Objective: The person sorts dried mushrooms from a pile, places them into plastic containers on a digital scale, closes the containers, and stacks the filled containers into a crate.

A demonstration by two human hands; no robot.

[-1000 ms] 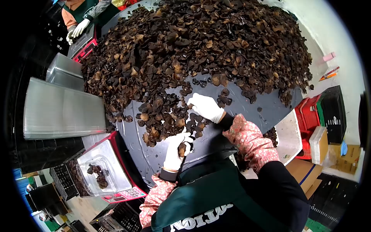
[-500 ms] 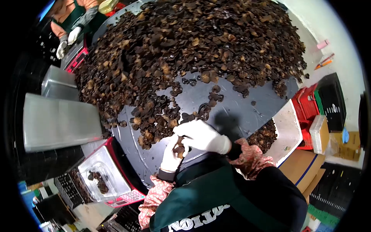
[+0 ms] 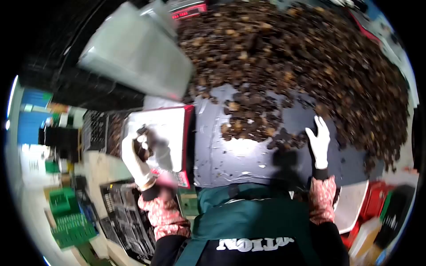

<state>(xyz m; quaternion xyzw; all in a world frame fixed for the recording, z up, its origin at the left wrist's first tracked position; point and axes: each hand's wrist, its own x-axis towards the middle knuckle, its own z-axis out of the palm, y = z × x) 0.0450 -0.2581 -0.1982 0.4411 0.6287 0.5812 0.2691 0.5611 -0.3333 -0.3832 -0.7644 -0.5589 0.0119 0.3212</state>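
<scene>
My left hand (image 3: 136,162), in a white glove, is over the pale plate of the red-framed scale (image 3: 177,133) at left. Its fingers curl around dark brown mushrooms (image 3: 144,153) that look like wood ear; blur hides the fingertips. The clear tray seen on the plate earlier is hard to make out. My right hand (image 3: 320,142), also gloved in white, is over the grey table (image 3: 213,159) with its thumb and fingers apart and nothing in it. Its fingertips point at the near edge of the large mushroom pile (image 3: 284,53). A small loose heap (image 3: 250,115) lies between both hands.
Stacked clear plastic trays (image 3: 137,53) stand beyond the scale. A white foam box (image 3: 350,206) and a red crate (image 3: 374,199) are at lower right. Black crates (image 3: 126,213) and a green crate (image 3: 71,226) stand at lower left. Another scale's display (image 3: 188,12) shows at the top.
The view has turned left. My hands, together over the table before with a mushroom piece between them, have parted: the left moved to the scale, the right opened beside the pile.
</scene>
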